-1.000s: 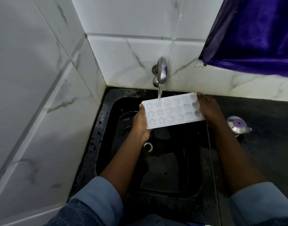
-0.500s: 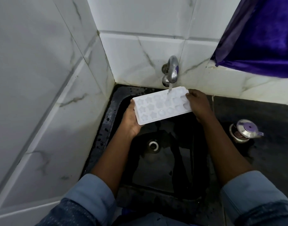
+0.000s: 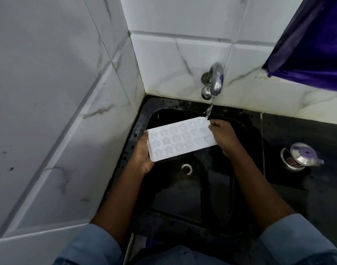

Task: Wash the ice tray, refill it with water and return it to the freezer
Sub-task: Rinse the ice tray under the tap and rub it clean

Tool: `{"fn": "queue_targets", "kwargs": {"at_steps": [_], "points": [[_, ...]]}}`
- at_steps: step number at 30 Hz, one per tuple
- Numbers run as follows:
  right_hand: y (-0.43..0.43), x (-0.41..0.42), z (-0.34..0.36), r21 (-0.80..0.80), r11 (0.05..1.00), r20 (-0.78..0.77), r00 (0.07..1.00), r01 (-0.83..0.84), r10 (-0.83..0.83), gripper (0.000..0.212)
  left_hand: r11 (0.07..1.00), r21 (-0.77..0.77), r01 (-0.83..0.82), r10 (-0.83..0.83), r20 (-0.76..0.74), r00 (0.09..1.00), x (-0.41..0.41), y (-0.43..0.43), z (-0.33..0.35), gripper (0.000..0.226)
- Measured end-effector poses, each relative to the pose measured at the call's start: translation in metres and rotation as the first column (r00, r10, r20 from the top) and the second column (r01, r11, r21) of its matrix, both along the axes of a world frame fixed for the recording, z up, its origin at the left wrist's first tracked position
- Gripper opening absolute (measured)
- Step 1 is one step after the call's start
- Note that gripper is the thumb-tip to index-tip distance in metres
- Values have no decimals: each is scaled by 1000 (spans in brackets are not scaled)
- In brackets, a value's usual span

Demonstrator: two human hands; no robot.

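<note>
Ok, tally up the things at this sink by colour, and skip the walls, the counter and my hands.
White: 1, the ice tray
Steel: 2, the tap and the lidded pot
Purple: 1, the cloth
Black: 1, the sink
Total: 5

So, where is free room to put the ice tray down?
Bare counter between the back wall tiles and the steel lidded pot, right of the sink. Sink floor around the drain is bare. Crowded under the tap, where left hand and right hand hold the ice tray.
</note>
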State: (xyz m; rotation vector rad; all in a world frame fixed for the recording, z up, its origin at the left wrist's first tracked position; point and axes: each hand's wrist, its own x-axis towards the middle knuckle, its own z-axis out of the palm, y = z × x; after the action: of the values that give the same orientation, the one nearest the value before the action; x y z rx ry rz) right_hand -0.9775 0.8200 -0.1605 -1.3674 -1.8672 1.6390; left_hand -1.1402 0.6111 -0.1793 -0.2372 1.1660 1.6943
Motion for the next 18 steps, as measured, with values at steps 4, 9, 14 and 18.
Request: {"fn": "queue_targets", "kwargs": {"at_steps": [4, 9, 14, 18], "points": [[4, 17, -4, 12, 998, 34, 997, 68, -69, 21, 1000, 13, 23, -24, 47, 999, 17, 10, 2, 63], [24, 40, 0, 74, 985, 57, 986, 154, -158, 29, 995, 39, 96, -99, 80, 992, 34, 37, 8, 65], [46, 52, 13, 118, 968, 69, 970, 222, -231, 29, 993, 22, 119, -121, 86, 989, 45, 70, 17, 67], [62, 51, 27, 171, 959, 85, 967, 224, -241, 20, 992, -6, 124, -123, 85, 989, 45, 96, 25, 73]]}}
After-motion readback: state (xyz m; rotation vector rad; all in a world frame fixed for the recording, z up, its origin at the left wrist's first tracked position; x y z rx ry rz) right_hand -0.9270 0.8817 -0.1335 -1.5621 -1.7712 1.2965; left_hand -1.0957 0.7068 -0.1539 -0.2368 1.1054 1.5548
